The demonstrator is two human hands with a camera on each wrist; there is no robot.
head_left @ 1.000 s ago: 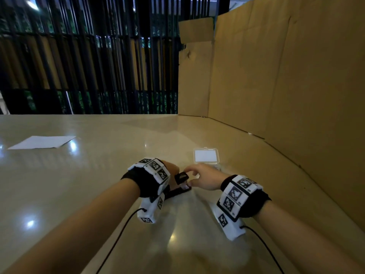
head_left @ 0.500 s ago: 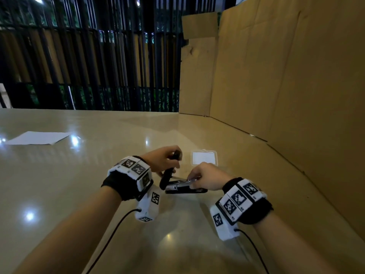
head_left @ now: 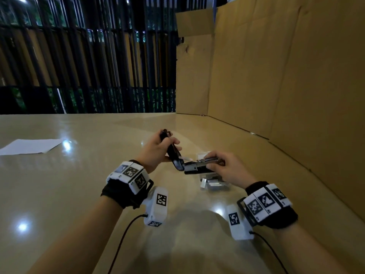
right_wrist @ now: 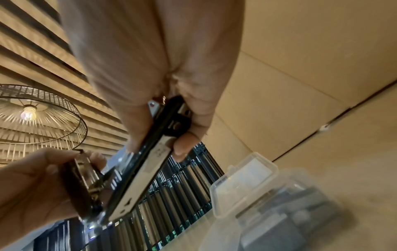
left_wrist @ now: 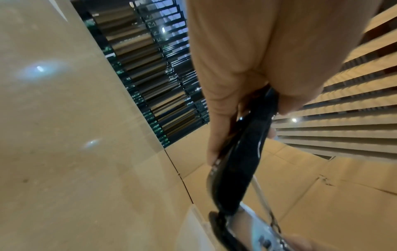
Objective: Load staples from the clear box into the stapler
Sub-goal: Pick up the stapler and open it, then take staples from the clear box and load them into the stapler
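Left hand (head_left: 156, 149): fingers and thumb wrapped round the black top cover of the stapler (head_left: 171, 150), which is swung up and back from the hinge.
Right hand (head_left: 227, 168): thumb and fingers gripping the black-and-metal base of the stapler (head_left: 199, 167), held roughly level above the table.
Stapler, whole: opened wide at the hinge, held clear of the table between both hands; metal magazine channel (right_wrist: 158, 153) exposed.
Clear plastic box of staples (head_left: 214, 183): on the table just below the right hand, lid hinged open; grey staple strips (right_wrist: 285, 215) inside.
Glossy beige table (head_left: 79, 194): bears the box.
White paper sheet (head_left: 29, 146): far left on the table, well apart.
Brown cardboard panels (head_left: 286, 76): upright along the table's right side.
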